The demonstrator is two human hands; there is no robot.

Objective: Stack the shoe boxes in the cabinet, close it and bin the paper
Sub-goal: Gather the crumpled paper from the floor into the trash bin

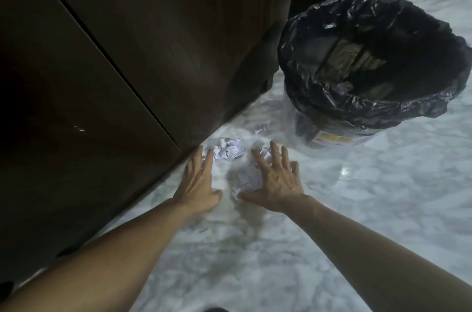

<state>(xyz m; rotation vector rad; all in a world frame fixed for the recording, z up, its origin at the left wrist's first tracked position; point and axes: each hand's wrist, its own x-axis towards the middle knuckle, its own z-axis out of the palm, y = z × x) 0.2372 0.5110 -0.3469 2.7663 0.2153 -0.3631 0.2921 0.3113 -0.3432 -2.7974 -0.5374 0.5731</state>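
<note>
The dark wooden cabinet (107,61) fills the upper left, its doors shut with a thin seam between them. On the marble floor (357,209) just right of the cabinet stands the bin (367,69), lined with a black bag, scraps already inside. Both arms reach toward the floor at the cabinet's foot. The left hand (198,184) lies beside the cabinet's base, fingers (208,158) straight and spread, holding nothing. The right hand (278,184) is splayed wide over crumpled paper (246,179), touching it but not closed on it. Another paper ball (229,149) lies between the fingertips of both hands, and a small scrap (260,129) lies near the bin.
</note>
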